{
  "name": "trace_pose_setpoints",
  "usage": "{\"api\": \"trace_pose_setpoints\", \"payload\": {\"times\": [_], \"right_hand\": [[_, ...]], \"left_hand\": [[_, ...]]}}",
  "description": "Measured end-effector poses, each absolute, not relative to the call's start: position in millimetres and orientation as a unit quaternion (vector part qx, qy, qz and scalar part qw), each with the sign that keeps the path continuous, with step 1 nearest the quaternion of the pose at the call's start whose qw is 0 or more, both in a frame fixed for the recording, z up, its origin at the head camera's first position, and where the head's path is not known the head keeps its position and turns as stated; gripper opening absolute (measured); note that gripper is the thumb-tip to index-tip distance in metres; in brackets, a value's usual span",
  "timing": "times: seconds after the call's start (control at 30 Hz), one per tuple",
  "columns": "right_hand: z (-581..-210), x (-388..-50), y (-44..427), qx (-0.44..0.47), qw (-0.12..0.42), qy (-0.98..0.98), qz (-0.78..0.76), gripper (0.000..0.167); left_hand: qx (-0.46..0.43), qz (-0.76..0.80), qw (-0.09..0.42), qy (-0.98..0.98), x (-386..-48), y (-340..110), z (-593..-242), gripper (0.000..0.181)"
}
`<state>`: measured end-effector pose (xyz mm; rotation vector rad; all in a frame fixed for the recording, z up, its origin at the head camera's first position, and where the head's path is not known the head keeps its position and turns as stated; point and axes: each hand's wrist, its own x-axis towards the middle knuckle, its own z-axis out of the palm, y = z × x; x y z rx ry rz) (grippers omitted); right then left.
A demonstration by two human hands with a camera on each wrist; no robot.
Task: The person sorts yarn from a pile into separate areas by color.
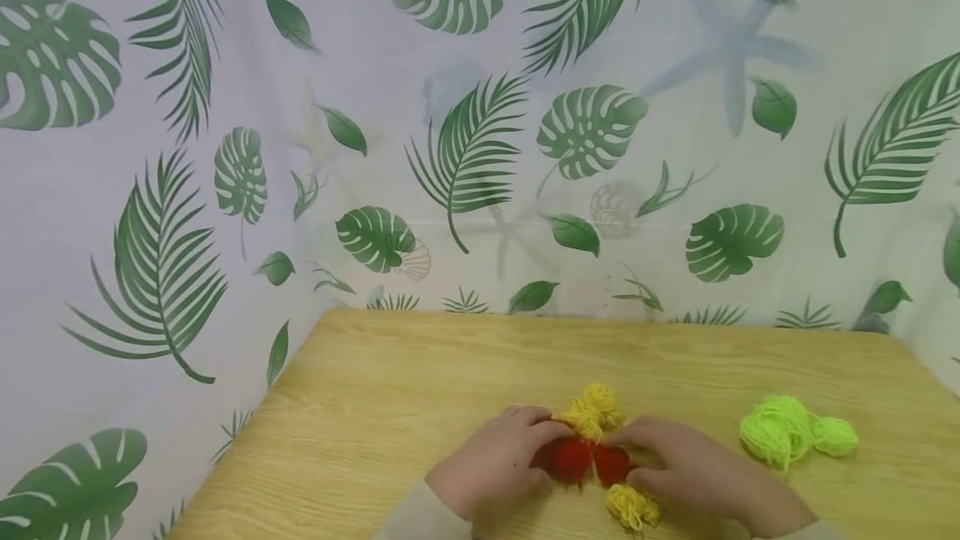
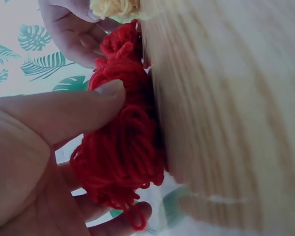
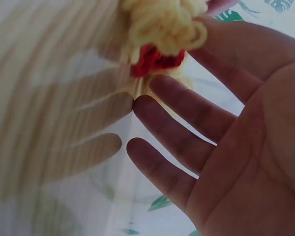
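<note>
A red yarn bundle point(image 1: 570, 460) point(image 2: 120, 142) point(image 3: 155, 60), narrowed at its middle, lies on the wooden table. My left hand point(image 1: 501, 458) point(image 2: 44, 142) grips its left part, thumb on the near side and fingers round the far side. At its smaller right end, my right hand point(image 1: 693, 467) point(image 3: 236, 132) holds the red yarn between thumb and index finger; the other fingers extend over the table. A yellow yarn bundle point(image 1: 594, 412) touches the red one's far side. Another yellow clump point(image 1: 632, 507) point(image 3: 164, 24) lies in front, beside the right thumb, partly hiding the grip in the right wrist view.
A neon green yarn bundle point(image 1: 776, 432) with a smaller lobe lies on the table to the right, beyond my right forearm. The wooden table point(image 1: 390, 373) reaches back to a leaf-patterned cloth point(image 1: 480, 273), which also covers the sides.
</note>
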<state>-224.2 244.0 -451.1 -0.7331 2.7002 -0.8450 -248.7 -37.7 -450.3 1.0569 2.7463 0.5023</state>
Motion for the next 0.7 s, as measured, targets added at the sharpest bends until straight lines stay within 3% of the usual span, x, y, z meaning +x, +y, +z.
{"api": "trace_pose_setpoints", "payload": {"times": [0.33, 0.53, 0.7], "right_hand": [[-456, -231, 235, -0.301, 0.113, 0.905, -0.278, 0.022], [-461, -232, 235, -0.305, 0.111, 0.907, -0.268, 0.031], [-458, -231, 235, -0.287, 0.117, 0.914, -0.263, 0.028]], "left_hand": [[0.347, 0.176, 0.092, 0.916, -249, -44, -453, 0.052], [0.347, 0.179, 0.094, 0.916, -248, -47, -452, 0.050], [0.346, 0.185, 0.097, 0.915, -248, -47, -452, 0.051]]}}
